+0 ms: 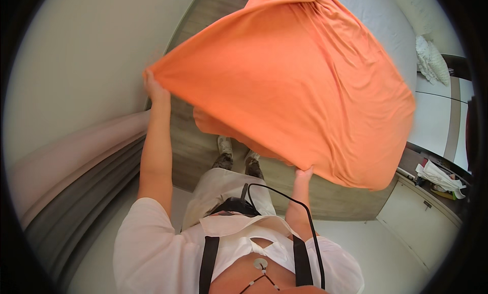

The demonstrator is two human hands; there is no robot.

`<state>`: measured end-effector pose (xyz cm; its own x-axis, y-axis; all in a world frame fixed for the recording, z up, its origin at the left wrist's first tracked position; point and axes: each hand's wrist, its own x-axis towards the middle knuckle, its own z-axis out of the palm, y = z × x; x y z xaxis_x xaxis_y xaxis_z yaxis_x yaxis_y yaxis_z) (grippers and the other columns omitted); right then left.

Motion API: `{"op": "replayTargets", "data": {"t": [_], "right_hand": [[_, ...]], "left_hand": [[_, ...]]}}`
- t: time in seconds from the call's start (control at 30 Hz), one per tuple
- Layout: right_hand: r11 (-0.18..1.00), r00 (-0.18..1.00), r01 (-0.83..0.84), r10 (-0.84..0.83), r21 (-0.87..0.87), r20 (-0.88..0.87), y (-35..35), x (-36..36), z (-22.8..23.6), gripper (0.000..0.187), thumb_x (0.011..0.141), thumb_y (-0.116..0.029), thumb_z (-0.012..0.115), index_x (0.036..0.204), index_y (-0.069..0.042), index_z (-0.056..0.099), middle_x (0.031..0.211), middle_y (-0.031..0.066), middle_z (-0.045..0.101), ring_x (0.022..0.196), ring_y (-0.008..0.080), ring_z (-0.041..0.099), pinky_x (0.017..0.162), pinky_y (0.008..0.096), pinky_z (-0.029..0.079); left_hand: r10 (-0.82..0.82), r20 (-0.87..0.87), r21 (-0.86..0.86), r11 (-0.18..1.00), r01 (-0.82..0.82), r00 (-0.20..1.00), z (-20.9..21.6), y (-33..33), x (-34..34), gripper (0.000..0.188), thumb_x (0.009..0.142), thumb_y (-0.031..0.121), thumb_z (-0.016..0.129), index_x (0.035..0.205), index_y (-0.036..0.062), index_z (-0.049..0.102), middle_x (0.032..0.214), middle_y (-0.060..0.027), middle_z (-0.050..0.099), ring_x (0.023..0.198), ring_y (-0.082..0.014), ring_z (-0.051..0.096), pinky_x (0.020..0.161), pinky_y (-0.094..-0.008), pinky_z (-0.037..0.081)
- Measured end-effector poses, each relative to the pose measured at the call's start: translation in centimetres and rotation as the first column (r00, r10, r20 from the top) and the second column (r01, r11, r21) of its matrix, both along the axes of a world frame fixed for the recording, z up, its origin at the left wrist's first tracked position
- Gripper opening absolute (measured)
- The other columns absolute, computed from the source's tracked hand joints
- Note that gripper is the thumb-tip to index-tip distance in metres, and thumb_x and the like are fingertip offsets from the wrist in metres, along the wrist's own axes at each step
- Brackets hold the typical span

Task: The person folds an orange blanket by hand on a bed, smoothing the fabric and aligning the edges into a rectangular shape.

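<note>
A large orange cloth [264, 65], like a bed sheet, hangs spread out in front of me. My left hand [155, 87] is closed on one corner of it at the far left, with that arm stretched forward. Lower and to the right, my right hand [304, 174] grips the near edge; its fingers are partly hidden by the fabric. The cloth is pulled taut between the hands and falls in folds on the right. Behind it lies a bed with a pale grey cover [373, 14], largely hidden by the cloth.
A white ruffled pillow [432, 60] lies at the far right. A low white cabinet [422, 212] stands on the right, with a shelf of white cloth [439, 177] and small items above. Pink and grey curtains [86, 187] hang at left. A black cable [300, 202] loops before my body.
</note>
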<state>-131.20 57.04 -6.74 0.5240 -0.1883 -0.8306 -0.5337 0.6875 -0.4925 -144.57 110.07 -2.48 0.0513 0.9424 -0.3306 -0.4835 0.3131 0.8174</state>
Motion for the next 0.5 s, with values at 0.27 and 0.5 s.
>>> {"op": "replayTargets", "data": {"t": [0.27,0.5], "right_hand": [[0.989,0.967,-0.009,-0.029,-0.148,-0.253,-6.2,-6.2,-6.8,0.037,0.084,-0.039,0.037,0.104,-0.011,0.047,0.101,0.0028,0.053,0.092,0.0202,0.051,0.077,0.0364,0.044],[0.996,0.992,0.025,-0.015,0.086,-0.124,-6.3,-5.6,-7.9,0.034,0.087,-0.033,0.031,0.103,-0.007,0.047,0.102,0.0063,0.053,0.093,0.0218,0.051,0.081,0.0383,0.041]], "left_hand": [[-0.100,-0.207,-0.502,0.865,-0.018,0.973,-13.5,-5.0,-9.2,0.027,0.084,0.024,0.042,0.109,0.0123,0.042,0.107,-0.0063,0.048,0.096,-0.0226,0.049,0.078,-0.0382,0.042],[-0.211,-0.003,-0.449,0.874,0.187,0.977,-8.7,-6.5,-7.5,0.031,0.084,0.030,0.043,0.110,0.0132,0.040,0.110,-0.0051,0.046,0.101,-0.0214,0.046,0.081,-0.0392,0.039]]}}
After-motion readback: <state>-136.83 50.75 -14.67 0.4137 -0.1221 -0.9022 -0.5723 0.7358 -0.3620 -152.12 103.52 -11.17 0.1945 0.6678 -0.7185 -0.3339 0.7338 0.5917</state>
